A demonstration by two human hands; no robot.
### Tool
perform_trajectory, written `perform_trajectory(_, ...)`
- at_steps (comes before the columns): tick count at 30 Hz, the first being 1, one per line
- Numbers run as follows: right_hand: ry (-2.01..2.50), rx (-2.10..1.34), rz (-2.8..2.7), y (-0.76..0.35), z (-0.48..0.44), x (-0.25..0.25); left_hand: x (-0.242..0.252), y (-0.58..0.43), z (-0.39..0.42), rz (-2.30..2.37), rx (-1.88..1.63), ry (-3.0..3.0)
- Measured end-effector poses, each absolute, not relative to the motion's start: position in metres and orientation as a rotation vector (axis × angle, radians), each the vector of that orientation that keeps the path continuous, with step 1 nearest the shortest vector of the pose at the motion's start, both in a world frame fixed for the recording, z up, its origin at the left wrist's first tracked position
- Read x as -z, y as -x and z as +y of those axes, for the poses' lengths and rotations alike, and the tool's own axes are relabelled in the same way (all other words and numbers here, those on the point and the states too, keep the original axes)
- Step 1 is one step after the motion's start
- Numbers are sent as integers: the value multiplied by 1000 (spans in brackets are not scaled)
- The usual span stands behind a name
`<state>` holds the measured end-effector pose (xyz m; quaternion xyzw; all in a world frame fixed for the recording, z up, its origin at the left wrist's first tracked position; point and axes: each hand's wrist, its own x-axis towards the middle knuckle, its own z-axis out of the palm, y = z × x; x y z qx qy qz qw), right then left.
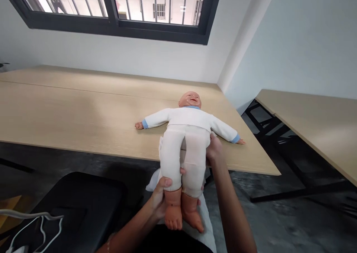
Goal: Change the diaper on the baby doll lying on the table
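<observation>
A baby doll point(189, 134) in a white top with blue cuffs lies on its back at the near edge of a long wooden table point(69, 111), arms spread, legs hanging over the edge toward me. My left hand point(160, 197) is wrapped round both of the doll's ankles, lifting the legs. My right hand point(214, 149) is tucked against the doll's hip on its right side; its fingers are hidden under the body. A white cloth point(206, 223) hangs below the doll's feet.
A black padded seat point(78, 204) stands at lower left with a white cable point(41, 223) on it. A second wooden table point(315, 126) is at the right, across a gap of grey floor. A barred window point(117, 7) runs along the far wall.
</observation>
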<state>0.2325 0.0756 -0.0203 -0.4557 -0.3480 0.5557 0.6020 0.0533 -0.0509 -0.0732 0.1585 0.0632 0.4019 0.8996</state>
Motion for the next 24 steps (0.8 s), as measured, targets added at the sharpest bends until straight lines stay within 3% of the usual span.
perform_trajectory(3,956,-1493,-586,-242,83,27,72,-47,-51,142,-865,-342)
perform_trajectory(12,944,-1470,-480,-242,40,30,97,-54,-57,382,-883,-474)
perform_trajectory(21,1382,-851,-889,-218,-22,35,48,8,-24,1094,-714,-1170)
perform_trajectory(24,1482,-610,-1213,-205,-29,39,27,23,6,1412,-977,-1449)
